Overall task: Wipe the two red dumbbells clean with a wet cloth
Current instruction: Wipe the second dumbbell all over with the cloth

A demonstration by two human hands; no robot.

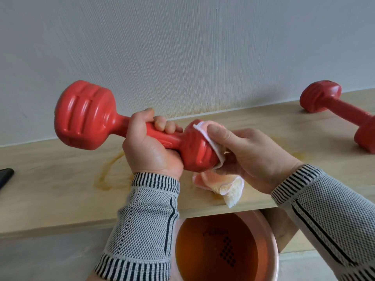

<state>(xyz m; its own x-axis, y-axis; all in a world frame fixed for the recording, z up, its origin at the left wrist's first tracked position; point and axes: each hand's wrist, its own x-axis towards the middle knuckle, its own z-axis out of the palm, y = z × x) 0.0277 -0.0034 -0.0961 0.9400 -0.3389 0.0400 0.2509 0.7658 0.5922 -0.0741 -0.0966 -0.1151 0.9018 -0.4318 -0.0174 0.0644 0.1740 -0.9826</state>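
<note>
The left hand (150, 145) has its fingers wrapped tight around the handle of the raised dumbbell (121, 126), holding it clear of the wooden shelf (60, 175) so that every side of the near head can be reached. The right hand (243, 157) pinches the cloth (213, 151) between thumb and fingers and presses it over that near head; the loose tail of the cloth hangs down below the head and appears to touch the shelf. The far head points up and to the left, uncovered.

The 2nd dumbbell (341, 114) lies on the shelf well apart to the right, partly cut off by the frame edge, probably parked there so it stays out of the way until its turn. A basin (269, 236) of brownish water sits just below the shelf edge, close under the hands, likely for rinsing the cloth. A faint ring-shaped stain marks the shelf left of the hands. A dark object (6, 175) shows at the far left edge; I cannot tell what it is
</note>
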